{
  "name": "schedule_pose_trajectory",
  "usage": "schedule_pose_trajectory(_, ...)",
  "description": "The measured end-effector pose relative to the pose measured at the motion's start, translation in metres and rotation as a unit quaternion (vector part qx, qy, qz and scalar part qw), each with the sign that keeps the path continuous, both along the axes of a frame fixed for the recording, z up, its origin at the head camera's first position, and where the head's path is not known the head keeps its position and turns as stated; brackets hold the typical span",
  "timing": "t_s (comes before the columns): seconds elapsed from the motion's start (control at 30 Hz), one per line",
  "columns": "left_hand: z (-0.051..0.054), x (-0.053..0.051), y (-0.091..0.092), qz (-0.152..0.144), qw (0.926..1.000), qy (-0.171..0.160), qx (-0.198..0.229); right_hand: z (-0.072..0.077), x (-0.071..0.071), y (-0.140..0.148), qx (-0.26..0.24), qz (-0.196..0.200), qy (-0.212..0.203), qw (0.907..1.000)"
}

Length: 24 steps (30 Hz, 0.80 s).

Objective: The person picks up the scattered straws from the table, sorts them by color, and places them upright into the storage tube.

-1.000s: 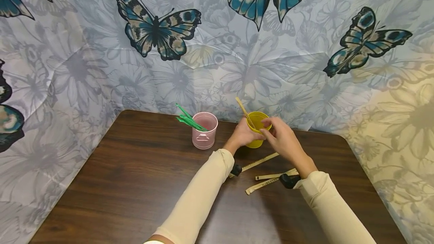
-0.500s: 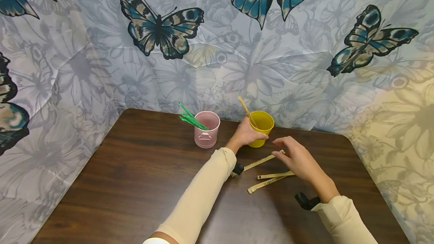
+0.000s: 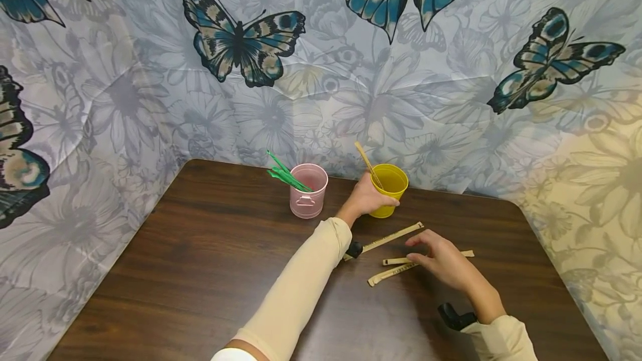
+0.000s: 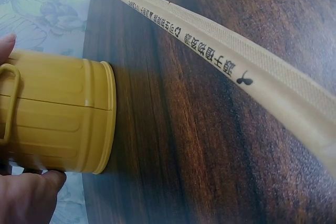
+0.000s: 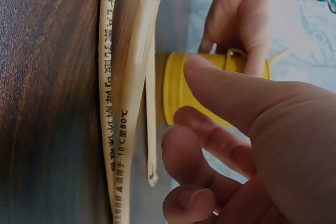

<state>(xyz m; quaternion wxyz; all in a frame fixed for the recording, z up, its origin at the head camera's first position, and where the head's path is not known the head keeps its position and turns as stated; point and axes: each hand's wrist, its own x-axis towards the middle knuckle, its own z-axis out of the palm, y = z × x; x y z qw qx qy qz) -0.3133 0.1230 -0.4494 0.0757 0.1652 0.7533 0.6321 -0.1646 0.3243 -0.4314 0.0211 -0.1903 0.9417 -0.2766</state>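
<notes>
A small yellow bucket (image 3: 385, 209) stands near the table's back edge, gripped around its side by my left hand (image 3: 367, 195). One paper-wrapped straw (image 3: 368, 161) leans in it, its upper end above the rim. The bucket's side and handle (image 4: 11, 103) show in the left wrist view. My right hand (image 3: 446, 261) hovers over two crossing wrapped straws (image 3: 388, 276), fingers loosely bent and holding nothing. In the right wrist view these straws (image 5: 137, 61) lie beside the fingers, apart from them. Another wrapped straw (image 3: 393, 237) lies between the hands, its near end behind the left wrist's black camera.
A pink bucket (image 3: 307, 206) stands left of the yellow one, with several thin green items (image 3: 288, 176) leaning out over its rim. Behind the dark wooden table (image 3: 200, 249) hangs a butterfly-print cloth (image 3: 321, 99).
My right hand has left the yellow bucket's rim and moved toward me, over the two crossing straws. The left hand keeps its hold on the bucket. The view has shifted slightly.
</notes>
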Motion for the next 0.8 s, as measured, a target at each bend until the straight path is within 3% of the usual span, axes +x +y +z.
schedule_pose_trajectory(0.2,-0.001,0.001,-0.002,0.0,1.0,0.004,0.001,-0.006,0.0,0.002,-0.007,-0.007,-0.026,0.9996)
schedule_pose_trajectory(0.4,0.0,0.001,-0.003,0.005,1.0,-0.004,-0.003,-0.009,0.002,0.003,0.019,-0.023,-0.062,0.9976)
schedule_pose_trajectory(0.63,0.002,0.002,-0.001,-0.005,0.9999,0.002,0.012,-0.018,0.003,0.001,0.037,-0.027,-0.044,0.998)
schedule_pose_trajectory(0.8,0.003,0.003,-0.002,0.007,0.9997,-0.019,-0.011,-0.025,0.002,0.0,0.043,-0.021,-0.033,0.9983)
